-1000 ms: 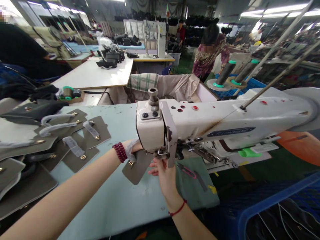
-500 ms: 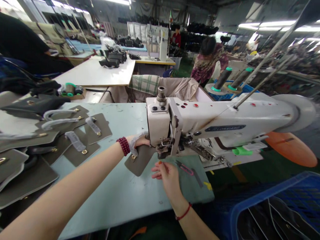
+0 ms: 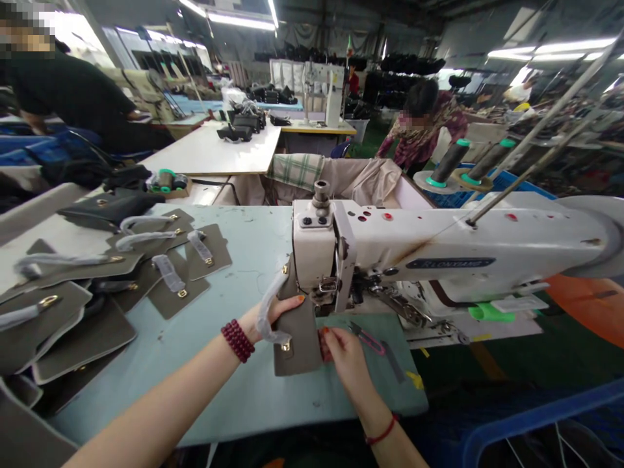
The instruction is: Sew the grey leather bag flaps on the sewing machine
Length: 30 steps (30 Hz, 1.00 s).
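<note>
A grey bag panel [image 3: 298, 338] with a plastic-wrapped handle [image 3: 266, 309] and gold buckles stands tilted just in front of the sewing machine head [image 3: 314, 250]. My left hand [image 3: 277, 311] grips it, thumb laid over its face and the other fingers hidden behind the panel and handle. Close against the panel's right edge, my right hand [image 3: 340, 348] is closed in a pinch. Whatever lies between those fingertips is hidden or too small to make out. Pink-handled thread snips [image 3: 371, 341] lie on the machine bed to the right of that hand.
Several similar grey panels with wrapped handles [image 3: 168, 273] are piled on the left of the pale green table [image 3: 234, 390]. Thread cones [image 3: 449, 162] stand behind the machine arm. A blue basket [image 3: 480, 435] sits at lower right. Co-workers are farther back.
My left hand has drawn the panel out from beside the machine head toward me and turned it. My right hand's loose fingers have closed at its edge. The view has shifted left.
</note>
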Motion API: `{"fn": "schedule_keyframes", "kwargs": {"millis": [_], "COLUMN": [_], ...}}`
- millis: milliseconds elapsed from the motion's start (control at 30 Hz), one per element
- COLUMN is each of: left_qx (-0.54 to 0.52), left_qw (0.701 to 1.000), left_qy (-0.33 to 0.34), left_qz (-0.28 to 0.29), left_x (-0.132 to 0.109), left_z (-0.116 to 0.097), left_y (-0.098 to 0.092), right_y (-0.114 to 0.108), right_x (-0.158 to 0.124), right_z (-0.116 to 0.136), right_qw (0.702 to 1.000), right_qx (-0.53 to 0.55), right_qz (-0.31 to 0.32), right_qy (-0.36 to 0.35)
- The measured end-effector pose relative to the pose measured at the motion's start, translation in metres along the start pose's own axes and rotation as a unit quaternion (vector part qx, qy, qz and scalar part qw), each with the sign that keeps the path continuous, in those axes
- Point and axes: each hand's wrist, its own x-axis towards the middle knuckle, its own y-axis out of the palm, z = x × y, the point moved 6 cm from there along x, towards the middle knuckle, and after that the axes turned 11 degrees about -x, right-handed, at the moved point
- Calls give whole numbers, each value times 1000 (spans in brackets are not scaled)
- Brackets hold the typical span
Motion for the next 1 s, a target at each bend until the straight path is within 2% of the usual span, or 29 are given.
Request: {"fn": "schedule_keyframes", "kwargs": {"millis": [67,133,233,400,733,933,1000], "left_qx": [4,4,7,23,53,26,-12], "left_qw": [999,999,997,994,996,998,1000], "left_qy": [-34,-45,-59,-58,-64,-46,-22], "left_qz": [19,27,51,90,33,38,-9], "left_x": [-5,-7,-6,-4,-1,-2,-2], "left_z": [13,17,14,4,7,-2,-6], "left_y": [-2,-4,-2,6,0,9,6], "right_y": [-3,0,7,14,11,11,10], "right_x": [5,10,16,24,27,31,32], "right_z": [6,12,21,24,32,35,36], "right_qw": [1000,1000,999,994,983,977,975], "right_qx": [-13,-8,-31,-83,-145,-172,-182], "right_qz": [-5,7,14,-19,-42,-66,-71], "right_qy": [-7,1,-23,-69,-106,-104,-102]}}
